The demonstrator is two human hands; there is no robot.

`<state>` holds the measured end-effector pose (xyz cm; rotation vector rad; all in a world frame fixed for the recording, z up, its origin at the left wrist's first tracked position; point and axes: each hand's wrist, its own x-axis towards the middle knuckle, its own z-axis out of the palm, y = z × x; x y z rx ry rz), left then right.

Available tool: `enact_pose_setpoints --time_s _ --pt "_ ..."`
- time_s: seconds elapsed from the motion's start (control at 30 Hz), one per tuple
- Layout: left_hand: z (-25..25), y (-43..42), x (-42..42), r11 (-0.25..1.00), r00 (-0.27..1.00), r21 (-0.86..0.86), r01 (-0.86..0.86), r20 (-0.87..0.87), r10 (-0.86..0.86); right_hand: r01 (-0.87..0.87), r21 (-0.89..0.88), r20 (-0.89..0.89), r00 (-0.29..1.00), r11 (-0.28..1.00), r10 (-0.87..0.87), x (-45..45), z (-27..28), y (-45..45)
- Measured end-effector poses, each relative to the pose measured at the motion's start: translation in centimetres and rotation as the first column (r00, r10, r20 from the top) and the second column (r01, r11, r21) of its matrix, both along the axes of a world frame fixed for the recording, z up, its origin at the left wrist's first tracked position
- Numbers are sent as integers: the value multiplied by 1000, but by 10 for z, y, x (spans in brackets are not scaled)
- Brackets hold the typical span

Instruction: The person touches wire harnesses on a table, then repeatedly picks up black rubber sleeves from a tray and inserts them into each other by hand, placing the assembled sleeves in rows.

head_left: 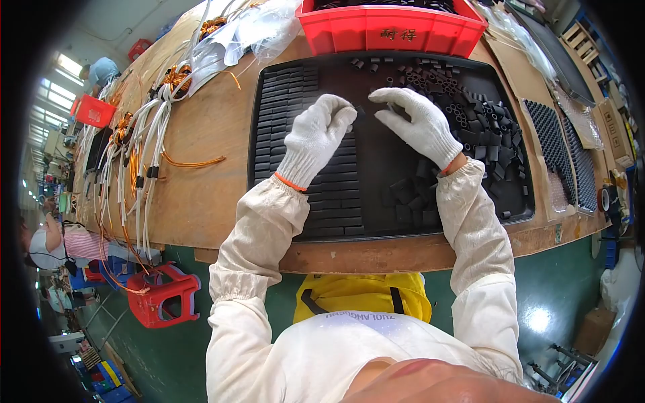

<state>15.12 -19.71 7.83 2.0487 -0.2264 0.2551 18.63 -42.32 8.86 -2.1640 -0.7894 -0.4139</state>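
Observation:
My left hand [321,134], in a white knit glove, is above the left part of a black tray [376,232]. Its thumb and fingers are pinched together; a faint dark bit shows at the tips, too small to name. My right hand [420,121], gloved the same way, hovers over the tray's middle with thumb and fingers apart and nothing visible between them. Under and beside the left hand lie flat black pieces [329,195] in tight columns. Loose short black tubes [494,138] are heaped around and right of the right hand, some upright and some on their sides.
A red bin [396,30] with dark pieces inside stands behind the tray. Copper coils with white-sleeved leads [158,111] and clear plastic bags [245,37] lie on the left. Cardboard and black egg-crate foam [551,141] sit at right. A red stool [161,295] is below the table.

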Motion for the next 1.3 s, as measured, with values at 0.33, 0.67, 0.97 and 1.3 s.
enact_pose_setpoints --time_s 0.33,0.67,0.97,1.3 --pt "2 -5 -4 992 993 43 122 0 -122 -75 9 3 997 997 75 -2 -2 4" --pt "12 4 -5 981 957 22 192 -226 -183 -141 112 -42 988 984 147 -2 -4 5" --pt "17 2 -7 974 939 -88 207 -261 -223 -158 169 -112 977 973 179 -3 -4 6" --pt "0 7 3 991 986 10 136 -101 -135 17 208 -377 924 978 64 -1 -7 4"
